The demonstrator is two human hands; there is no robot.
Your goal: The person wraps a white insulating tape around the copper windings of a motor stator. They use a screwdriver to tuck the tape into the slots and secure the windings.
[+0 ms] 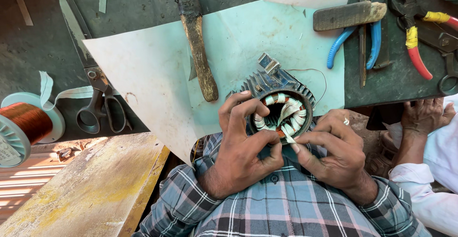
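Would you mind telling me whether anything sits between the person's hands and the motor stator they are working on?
Nothing visible does. The left hand already grips the rim of the motor stator, and the right hand pinches a white tape strip at its coils. The wooden-handled tool lies apart, on the pale sheet.

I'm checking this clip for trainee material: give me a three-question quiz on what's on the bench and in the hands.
1. True or false: both hands are on the motor stator.
2. Which tool lies left of the pale sheet? A) scissors B) a file C) blue-handled pliers
3. Fill in: the spool at the far left holds ____ coloured wire.

Key
1. True: the left hand grips the stator's rim, and the right hand pinches a white strip at its winding.
2. A: the scissors lie there; the blue-handled pliers are at the upper right.
3. Copper.
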